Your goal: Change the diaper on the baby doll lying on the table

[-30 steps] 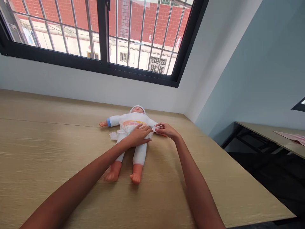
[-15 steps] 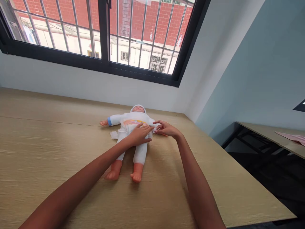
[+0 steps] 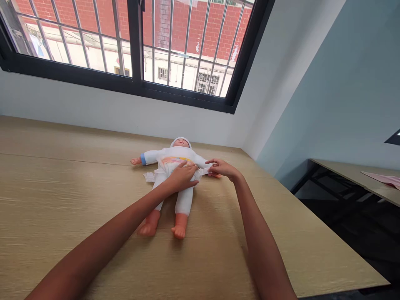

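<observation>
A baby doll [image 3: 184, 202] in white clothing lies on its back, head toward the window and bare feet toward me. Around its hips is a white diaper [image 3: 170, 166] with a coloured printed front. My left hand [image 3: 183, 176] rests flat on the diaper's front, fingers extended, covering part of it. To the right, my right hand [image 3: 222, 168] pinches the end of a white diaper tab [image 3: 204, 171], which is stretched out sideways over the doll's arm. The other diaper tab [image 3: 149, 177] lies loose on the left.
The doll lies on a wide wooden table [image 3: 78, 200] against the wall below a barred window [image 3: 187, 46]. At the right, past the table's edge, stands another table [image 3: 340, 175] with a pink cloth [image 3: 383, 179] on it.
My right hand has shifted slightly right, and the white diaper tab now shows drawn out between its fingers and the diaper. My left hand has stayed nearly still on the diaper.
</observation>
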Demonstrator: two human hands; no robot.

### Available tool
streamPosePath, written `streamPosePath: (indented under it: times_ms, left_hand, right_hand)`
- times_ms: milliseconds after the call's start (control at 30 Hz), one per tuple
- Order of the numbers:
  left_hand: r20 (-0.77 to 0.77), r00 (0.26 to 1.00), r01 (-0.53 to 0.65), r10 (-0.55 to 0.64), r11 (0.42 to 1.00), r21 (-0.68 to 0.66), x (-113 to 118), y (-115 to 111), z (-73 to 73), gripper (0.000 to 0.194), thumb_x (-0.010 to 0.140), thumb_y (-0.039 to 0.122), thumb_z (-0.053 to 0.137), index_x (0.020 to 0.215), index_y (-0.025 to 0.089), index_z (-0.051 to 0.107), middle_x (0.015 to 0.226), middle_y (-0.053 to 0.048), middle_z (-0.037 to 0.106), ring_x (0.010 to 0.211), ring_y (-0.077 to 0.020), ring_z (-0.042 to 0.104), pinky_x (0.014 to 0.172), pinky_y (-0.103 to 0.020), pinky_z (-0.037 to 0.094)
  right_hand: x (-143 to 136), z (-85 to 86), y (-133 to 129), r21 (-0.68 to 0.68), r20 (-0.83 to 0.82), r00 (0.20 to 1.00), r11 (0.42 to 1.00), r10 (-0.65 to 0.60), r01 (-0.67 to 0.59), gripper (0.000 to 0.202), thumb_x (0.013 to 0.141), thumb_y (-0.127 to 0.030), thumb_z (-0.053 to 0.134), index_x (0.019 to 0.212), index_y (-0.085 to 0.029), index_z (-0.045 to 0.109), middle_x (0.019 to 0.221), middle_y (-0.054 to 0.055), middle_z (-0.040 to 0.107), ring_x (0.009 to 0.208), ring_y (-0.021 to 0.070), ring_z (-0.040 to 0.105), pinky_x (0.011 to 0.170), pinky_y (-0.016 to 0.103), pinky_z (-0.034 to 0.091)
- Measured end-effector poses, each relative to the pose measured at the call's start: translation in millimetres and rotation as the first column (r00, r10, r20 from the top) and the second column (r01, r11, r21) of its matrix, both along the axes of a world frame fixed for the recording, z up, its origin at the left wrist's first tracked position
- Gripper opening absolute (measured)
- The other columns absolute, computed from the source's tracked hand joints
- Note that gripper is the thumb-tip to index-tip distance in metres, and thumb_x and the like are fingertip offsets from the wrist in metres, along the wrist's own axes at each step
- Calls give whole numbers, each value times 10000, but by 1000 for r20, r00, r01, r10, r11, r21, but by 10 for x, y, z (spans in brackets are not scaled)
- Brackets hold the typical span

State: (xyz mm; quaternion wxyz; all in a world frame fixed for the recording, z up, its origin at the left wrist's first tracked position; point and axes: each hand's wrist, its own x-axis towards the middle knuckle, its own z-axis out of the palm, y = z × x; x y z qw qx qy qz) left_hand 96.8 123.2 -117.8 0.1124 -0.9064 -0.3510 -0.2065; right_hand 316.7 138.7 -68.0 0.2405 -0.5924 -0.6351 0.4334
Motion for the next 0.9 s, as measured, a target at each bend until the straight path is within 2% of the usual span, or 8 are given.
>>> streamPosePath:
  times_ms: [100, 200, 300, 400, 533, 767, 900]
  left_hand:
    - [3, 998, -68, 68, 997, 33, 1, -2, -21, 424, 937, 405, 622, 1278, 157, 578, 1376, -126, 557, 1284, -301, 523, 1074, -559, 430]
    - [13, 993, -117, 116, 991, 66, 3, -21, -16, 516, 928, 440, 623, 1356, 168, 528, 1510, -147, 433, 1389, -346, 412, 1129, -614, 346]
    - [-23, 998, -54, 57, 993, 102, 18, -52, 10, 586, 933, 394, 624, 1449, 189, 438, 1588, -138, 332, 1453, -352, 317, 1173, -630, 260]
    - [-90, 995, 49, -38, 992, 115, 34, -66, 19, 491, 955, 321, 603, 1412, 185, 485, 1532, -112, 435, 1440, -309, 358, 1185, -594, 264]
    - [-123, 992, 49, -35, 992, 117, 33, -51, -2, 345, 962, 319, 597, 1264, 154, 598, 1329, -110, 608, 1308, -287, 518, 1115, -572, 383]
    - [-177, 984, 61, -31, 984, 168, 96, -72, -3, 255, 956, 302, 610, 1155, 144, 631, 1226, -95, 637, 1131, -241, 617, 981, -480, 519]
    - [-197, 979, 84, -50, 982, 167, 141, -98, -28, 210, 962, 288, 601, 1114, 150, 645, 1162, -81, 660, 1051, -211, 643, 948, -446, 540]
  right_hand:
    - [10, -37, 27, -23, 7, 999, 999, -36, 36, 266, 954, -317, 612, 1164, -153, 600, 1043, 49, 652, 825, 145, 649, 706, 308, 579]
    - [-2, -72, 44, -27, -4, 998, 998, -64, 64, 240, 957, -324, 608, 1122, -149, 612, 1014, 43, 654, 797, 134, 643, 687, 294, 574]
    - [-34, -87, 49, -15, -32, 996, 997, -82, 81, 241, 957, -330, 608, 1114, -148, 615, 1013, 43, 656, 800, 135, 645, 689, 296, 575]
    - [-71, -81, 45, 10, -67, 993, 995, -97, 98, 238, 957, -329, 608, 1114, -150, 618, 1028, 47, 659, 821, 141, 650, 709, 306, 580]
    - [-128, -85, 64, 56, -118, 985, 990, -124, 131, 240, 956, -327, 611, 1114, -147, 618, 1022, 46, 660, 817, 140, 652, 704, 303, 580]
    - [-314, -234, 161, 171, -196, 968, 967, -156, 191, 272, 958, -333, 605, 1161, -152, 605, 1079, 60, 657, 882, 163, 660, 765, 345, 585]
    - [-435, -322, 204, 286, -204, 971, 941, -127, 183, 269, 951, -322, 616, 1158, -150, 606, 1078, 58, 658, 894, 168, 661, 778, 353, 584]
